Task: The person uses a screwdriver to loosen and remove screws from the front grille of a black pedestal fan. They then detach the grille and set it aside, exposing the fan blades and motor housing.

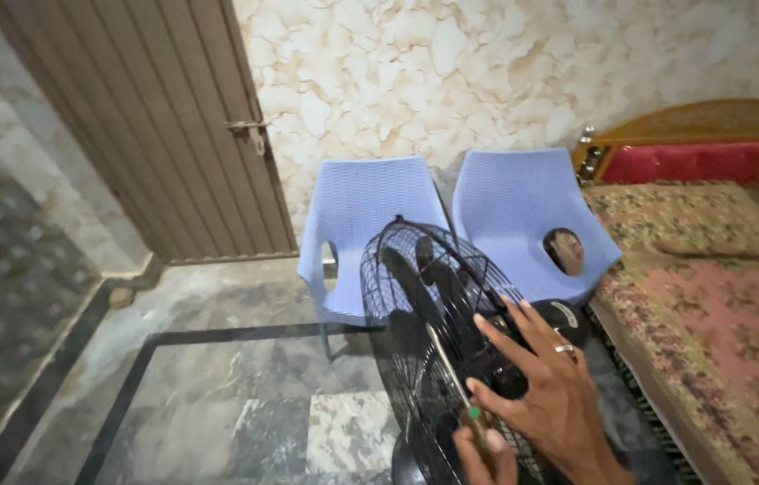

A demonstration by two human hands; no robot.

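Right now the right hand (pixel 552 388) lies fingers spread, grasping nothing, on the rear of a black fan (pixel 438 337) standing on the marble floor (pixel 218 386); left hand (pixel 484 454) pinches a green-handled screwdriver (pixel 462 391) against the grille. Two blue chairs (pixel 370 224) crowd close behind, bed (pixel 711 296) on the right, door (pixel 155 117) back left

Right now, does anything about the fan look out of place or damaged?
Nothing looks damaged. The black fan stands on the floor in front of two blue chairs, its wire guard on. The right hand rests spread on its back.
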